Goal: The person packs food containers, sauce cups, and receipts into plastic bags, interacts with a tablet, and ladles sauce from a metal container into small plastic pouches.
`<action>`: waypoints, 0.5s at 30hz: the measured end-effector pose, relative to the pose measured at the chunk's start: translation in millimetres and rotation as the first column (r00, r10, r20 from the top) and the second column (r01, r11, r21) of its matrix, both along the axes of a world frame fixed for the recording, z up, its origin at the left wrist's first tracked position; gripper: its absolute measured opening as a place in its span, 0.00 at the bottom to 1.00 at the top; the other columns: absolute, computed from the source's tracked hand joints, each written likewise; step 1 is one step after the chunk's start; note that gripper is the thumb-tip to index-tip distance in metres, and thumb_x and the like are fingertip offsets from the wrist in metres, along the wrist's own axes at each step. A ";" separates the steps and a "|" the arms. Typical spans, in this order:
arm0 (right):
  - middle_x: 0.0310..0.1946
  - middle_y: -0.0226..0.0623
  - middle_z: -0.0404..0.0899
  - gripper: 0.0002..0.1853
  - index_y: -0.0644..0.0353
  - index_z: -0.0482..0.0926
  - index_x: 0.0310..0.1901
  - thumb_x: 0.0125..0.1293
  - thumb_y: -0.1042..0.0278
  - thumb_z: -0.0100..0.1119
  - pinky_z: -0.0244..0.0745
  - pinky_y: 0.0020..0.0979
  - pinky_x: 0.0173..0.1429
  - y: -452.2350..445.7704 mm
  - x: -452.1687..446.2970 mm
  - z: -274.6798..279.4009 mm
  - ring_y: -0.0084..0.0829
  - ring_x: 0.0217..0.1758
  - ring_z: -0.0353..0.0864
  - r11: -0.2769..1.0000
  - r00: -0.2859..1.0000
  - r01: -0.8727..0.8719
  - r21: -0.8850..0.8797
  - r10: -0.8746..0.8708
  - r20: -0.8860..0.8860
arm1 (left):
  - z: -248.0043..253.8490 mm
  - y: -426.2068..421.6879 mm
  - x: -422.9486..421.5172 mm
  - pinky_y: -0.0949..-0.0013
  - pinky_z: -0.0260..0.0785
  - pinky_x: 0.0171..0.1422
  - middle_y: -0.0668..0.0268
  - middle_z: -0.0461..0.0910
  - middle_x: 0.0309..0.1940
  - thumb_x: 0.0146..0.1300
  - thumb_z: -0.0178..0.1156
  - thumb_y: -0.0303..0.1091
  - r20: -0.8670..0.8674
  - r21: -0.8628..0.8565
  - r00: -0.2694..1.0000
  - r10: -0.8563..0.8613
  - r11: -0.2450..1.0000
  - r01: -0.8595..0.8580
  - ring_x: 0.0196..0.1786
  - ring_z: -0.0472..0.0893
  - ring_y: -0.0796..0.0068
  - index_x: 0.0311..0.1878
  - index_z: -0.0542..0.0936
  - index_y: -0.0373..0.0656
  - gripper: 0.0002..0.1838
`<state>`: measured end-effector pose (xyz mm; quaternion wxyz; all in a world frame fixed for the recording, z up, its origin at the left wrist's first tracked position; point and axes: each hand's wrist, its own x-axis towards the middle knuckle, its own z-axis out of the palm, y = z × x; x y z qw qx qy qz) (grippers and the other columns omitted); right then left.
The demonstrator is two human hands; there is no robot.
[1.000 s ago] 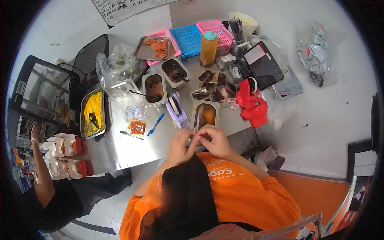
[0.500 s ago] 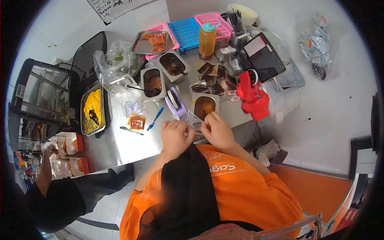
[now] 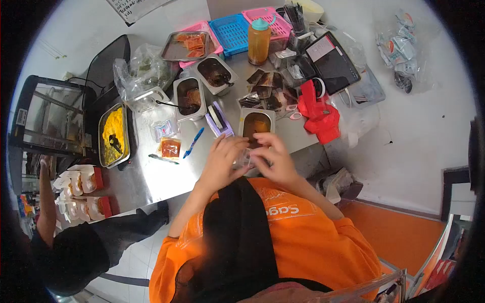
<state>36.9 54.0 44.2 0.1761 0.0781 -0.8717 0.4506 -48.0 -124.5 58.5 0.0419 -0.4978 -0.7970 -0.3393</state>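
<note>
A small clear plastic bag [image 3: 243, 159] is between my hands, close to my body at the table's near edge. My left hand [image 3: 222, 162] is closed around the bag's left side, fingers bent over it. On the other side, my right hand [image 3: 277, 160] pinches the bag's edge, its thumb and forefinger curled. Just beyond the hands stands a metal container of brown sauce [image 3: 257, 121]. Nearby to the left is a purple tape dispenser [image 3: 219, 120]. A blue pen [image 3: 193, 143] and a filled sauce packet [image 3: 170, 148] lie farther left.
Two metal food pans [image 3: 190, 97] [image 3: 216, 74], a squeeze bottle [image 3: 259, 43] and filled dark packets [image 3: 265, 87] occupy the back. Red plastic [image 3: 319, 118] and scissors [image 3: 293, 112] lie right. A tray of yellow food [image 3: 115, 132] stands left. Another person's arm [image 3: 47, 202] reaches near boxes.
My hands have turned over the bag, and my left hand's fingers have stretched forward across it. The bag has shifted slightly lower. At left, the other person's arm has moved up and left.
</note>
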 end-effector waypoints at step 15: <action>0.40 0.39 0.75 0.11 0.64 0.77 0.41 0.55 0.84 0.56 0.74 0.32 0.43 40.0 -14.9 -75.0 0.32 0.36 0.79 0.892 0.993 0.098 -0.441 -0.058 0.102 | -69.9 -37.1 21.0 0.62 0.64 0.62 0.54 0.73 0.56 0.46 0.72 0.32 0.574 0.071 0.819 -0.003 0.996 -0.047 0.59 0.72 0.56 0.54 0.69 0.39 0.32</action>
